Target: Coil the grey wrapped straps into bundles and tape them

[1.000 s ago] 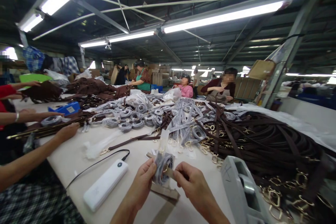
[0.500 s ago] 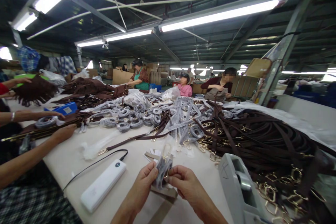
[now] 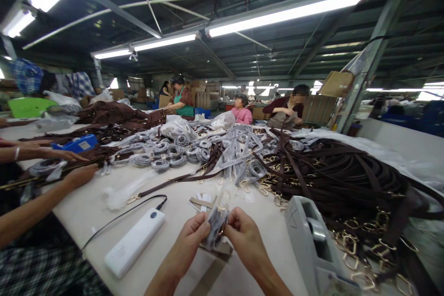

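Working a wrapped coil (image 3: 215, 227) with both hands, right out in front over the tabletop.
Left hand (image 3: 192, 237) is nearly closed, thumb pressed over the coil's left side; right hand (image 3: 244, 235) has thumb and fingers pinched in on its right edge, though the exact bit between them is hidden. For what it's worth, I'd brace it firmly with the left thumb, let only the right fingertips do the fine work, and go easy so the film doesn't tear or the loops spring loose. Looks-wise it's tilted up, greyish under cloudy, crinkled plastic, with a gold clasp (image 3: 223, 198) poking up above the fingers and another glint of metal by the right fingertips. Grey tape dispenser (image 3: 314, 245) sits just right of the right hand.
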Available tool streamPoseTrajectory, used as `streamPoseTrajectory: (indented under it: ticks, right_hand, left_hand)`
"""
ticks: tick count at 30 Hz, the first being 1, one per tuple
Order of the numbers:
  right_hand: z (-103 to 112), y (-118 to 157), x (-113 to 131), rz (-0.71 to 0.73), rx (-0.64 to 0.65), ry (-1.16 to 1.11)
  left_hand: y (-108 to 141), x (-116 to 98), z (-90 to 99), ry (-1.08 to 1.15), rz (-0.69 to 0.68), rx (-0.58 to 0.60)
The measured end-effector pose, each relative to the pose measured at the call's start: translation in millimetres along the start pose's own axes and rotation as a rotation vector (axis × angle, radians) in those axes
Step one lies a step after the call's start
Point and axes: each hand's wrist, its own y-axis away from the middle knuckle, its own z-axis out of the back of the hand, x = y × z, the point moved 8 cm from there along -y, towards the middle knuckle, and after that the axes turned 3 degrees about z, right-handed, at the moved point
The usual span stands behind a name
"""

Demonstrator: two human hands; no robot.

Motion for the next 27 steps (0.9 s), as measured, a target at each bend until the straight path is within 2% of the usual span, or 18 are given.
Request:
streamPoseTrajectory:
  ticks: [5, 9, 15, 21, 27]
  right_hand:
    - [-4.7, 0.6, -12.9, -0.053, -0.025, -0.076]
    - [-0.1, 1.7, -11.2, -0.034, -0.063, -0.084]
    - [-10.1, -0.3, -8.3, -0.151, 0.098, -0.259]
    - [-18.1, 4.7, -15.4, -0.331, 0.272, -0.356]
    - [-21.4, 9.1, -24.5, -0.416, 0.281, -0.446]
  left_hand:
    - [0.6, -9.0, -4.7, -0.138, -0.063, -0.007]
    - [0.9, -10.2, 0.5, -0.203, -0.122, -0.087]
    - [1.8, -10.5, -3.9, -0.213, -0.116, -0.031]
    - [3.3, -8.7, 1.9, -0.135, -0.070, -0.064]
    - [1.0, 0.7, 7.0, -0.084, -0.040, -0.097]
